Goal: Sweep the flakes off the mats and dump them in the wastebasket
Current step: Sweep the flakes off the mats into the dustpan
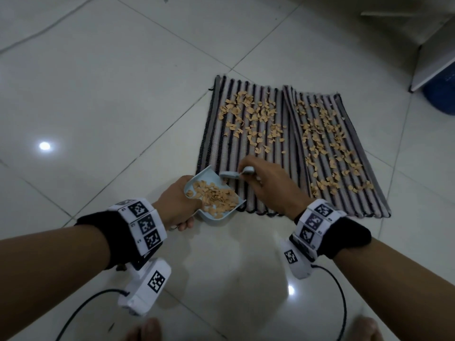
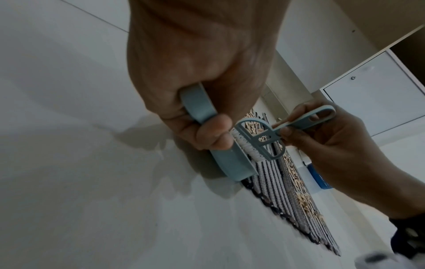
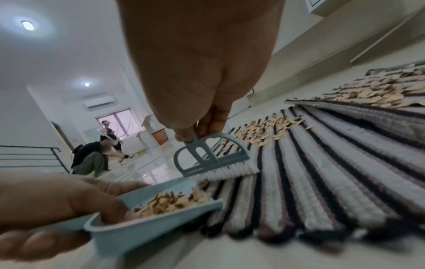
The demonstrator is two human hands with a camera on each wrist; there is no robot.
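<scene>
Two striped mats lie side by side on the tiled floor, the left mat (image 1: 248,148) and the right mat (image 1: 344,153), both strewn with tan flakes (image 1: 248,114). My left hand (image 1: 177,205) grips the handle of a pale blue dustpan (image 1: 216,193), whose lip rests on the left mat's near left corner and which holds a heap of flakes (image 3: 170,200). My right hand (image 1: 268,183) pinches the handle of a small blue brush (image 3: 214,158). Its white bristles (image 2: 248,145) sit at the dustpan's mouth on the bare near part of the left mat.
A blue wastebasket (image 1: 440,92) stands at the far right under a white cabinet (image 1: 433,55). My bare feet (image 1: 145,331) are at the bottom edge. Cables trail from the wrist cameras. Two other people (image 3: 92,156) crouch and stand far off across the room.
</scene>
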